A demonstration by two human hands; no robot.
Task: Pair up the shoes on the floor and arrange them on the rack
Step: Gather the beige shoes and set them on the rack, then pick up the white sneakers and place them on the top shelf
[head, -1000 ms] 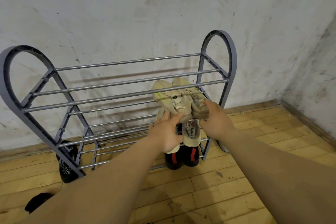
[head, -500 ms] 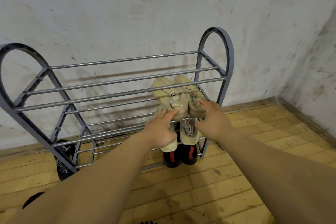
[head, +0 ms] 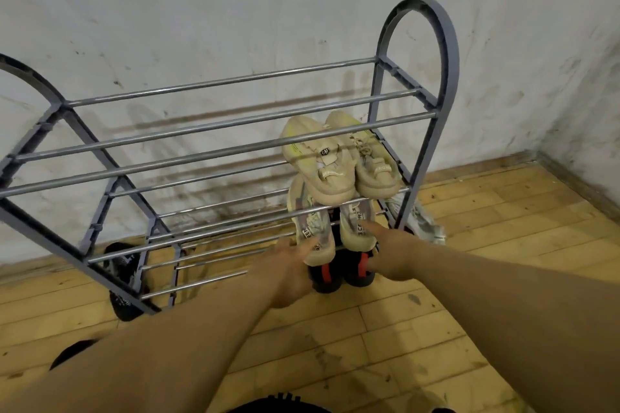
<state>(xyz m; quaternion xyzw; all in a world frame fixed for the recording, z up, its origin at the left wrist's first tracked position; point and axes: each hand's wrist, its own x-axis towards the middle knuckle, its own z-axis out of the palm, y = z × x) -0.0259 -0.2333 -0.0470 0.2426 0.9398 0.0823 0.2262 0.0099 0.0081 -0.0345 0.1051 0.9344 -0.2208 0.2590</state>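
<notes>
A grey metal shoe rack (head: 235, 144) stands against the wall. At its right end a beige pair of sneakers (head: 339, 164) rests on the second tier, heels toward me. Below it sits a second pale pair (head: 335, 231), and under that a black pair with red heel tabs (head: 342, 273). My left hand (head: 292, 268) and my right hand (head: 392, 255) hover just in front of the lower pale pair, fingers apart, the right index fingertip touching a heel. Neither hand holds a shoe.
A black shoe (head: 122, 275) lies on the wooden floor behind the rack's left leg. Another dark shoe (head: 70, 354) lies at the lower left. A whitish shoe (head: 422, 221) lies beside the rack's right frame. The room corner is on the right.
Both hands have let go of the beige pair, which now rests on the second tier, and have dropped lower, toward the pale pair beneath.
</notes>
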